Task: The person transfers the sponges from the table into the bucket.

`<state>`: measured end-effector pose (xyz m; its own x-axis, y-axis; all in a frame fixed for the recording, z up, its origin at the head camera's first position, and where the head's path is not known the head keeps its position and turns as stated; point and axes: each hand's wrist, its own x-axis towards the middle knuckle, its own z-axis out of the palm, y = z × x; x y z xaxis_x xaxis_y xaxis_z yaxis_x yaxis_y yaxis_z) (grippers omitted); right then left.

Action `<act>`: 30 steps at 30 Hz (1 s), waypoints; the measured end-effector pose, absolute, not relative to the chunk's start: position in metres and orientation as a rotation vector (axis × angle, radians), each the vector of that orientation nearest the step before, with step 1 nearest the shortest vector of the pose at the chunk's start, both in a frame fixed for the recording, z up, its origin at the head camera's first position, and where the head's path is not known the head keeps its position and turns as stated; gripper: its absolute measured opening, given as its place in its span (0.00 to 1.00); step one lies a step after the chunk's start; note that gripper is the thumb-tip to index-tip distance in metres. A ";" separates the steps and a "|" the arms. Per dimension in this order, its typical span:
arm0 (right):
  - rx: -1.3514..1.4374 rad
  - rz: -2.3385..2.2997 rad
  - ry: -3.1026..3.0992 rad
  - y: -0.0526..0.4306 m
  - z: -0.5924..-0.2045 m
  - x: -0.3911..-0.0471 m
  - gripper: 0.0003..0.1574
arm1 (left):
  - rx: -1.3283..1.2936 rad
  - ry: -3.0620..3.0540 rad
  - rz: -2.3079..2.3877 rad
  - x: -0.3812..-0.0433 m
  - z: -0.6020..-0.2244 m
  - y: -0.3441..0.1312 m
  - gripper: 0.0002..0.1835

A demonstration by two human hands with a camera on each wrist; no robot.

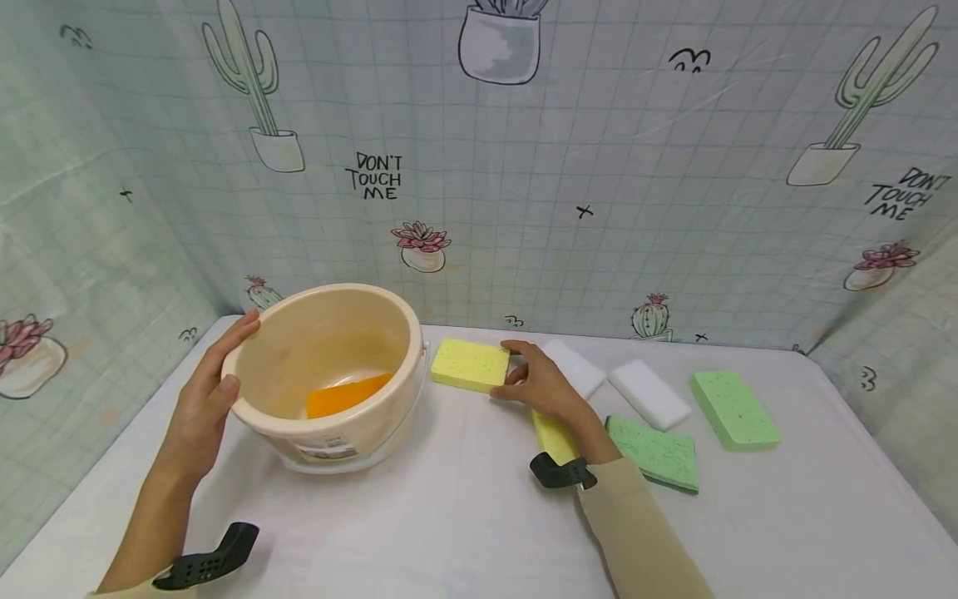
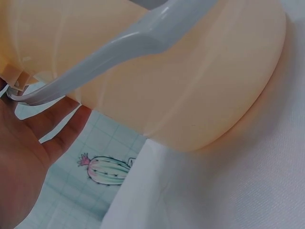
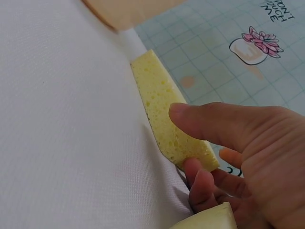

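A cream plastic bucket (image 1: 400,399) with a grey handle (image 2: 114,52) stands tilted at the left of the table, its mouth toward me. My left hand (image 1: 200,408) holds it at the left rim, with some fingers (image 2: 71,131) reaching along the outside wall in the left wrist view. Inside the bucket lies an orange sponge (image 1: 346,397). Right of the bucket, my right hand (image 1: 546,383) grips the right end of a yellow sponge (image 1: 470,363). Its thumb (image 3: 200,124) lies across the sponge's face, and fingertips curl at the end in the right wrist view.
Under my right wrist lies another yellow sponge (image 1: 554,437). Two white sponges (image 1: 575,368) (image 1: 649,394), a green scouring sponge (image 1: 654,452) and a light green sponge (image 1: 735,410) lie farther right. A cactus-printed curtain (image 1: 509,166) hangs behind the white table (image 1: 449,516).
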<state>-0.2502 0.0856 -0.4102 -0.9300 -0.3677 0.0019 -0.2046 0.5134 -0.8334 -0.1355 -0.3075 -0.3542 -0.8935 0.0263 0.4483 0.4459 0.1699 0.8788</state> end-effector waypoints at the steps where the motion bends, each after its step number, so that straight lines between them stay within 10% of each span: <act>1: -0.479 -1.396 2.564 0.086 -0.410 -0.251 0.51 | -0.445 -2.127 -1.772 -0.135 -0.354 -0.308 0.29; 30: -0.376 -1.384 2.637 0.081 -0.411 -0.250 0.47 | -0.430 -2.161 -1.739 -0.135 -0.355 -0.309 0.29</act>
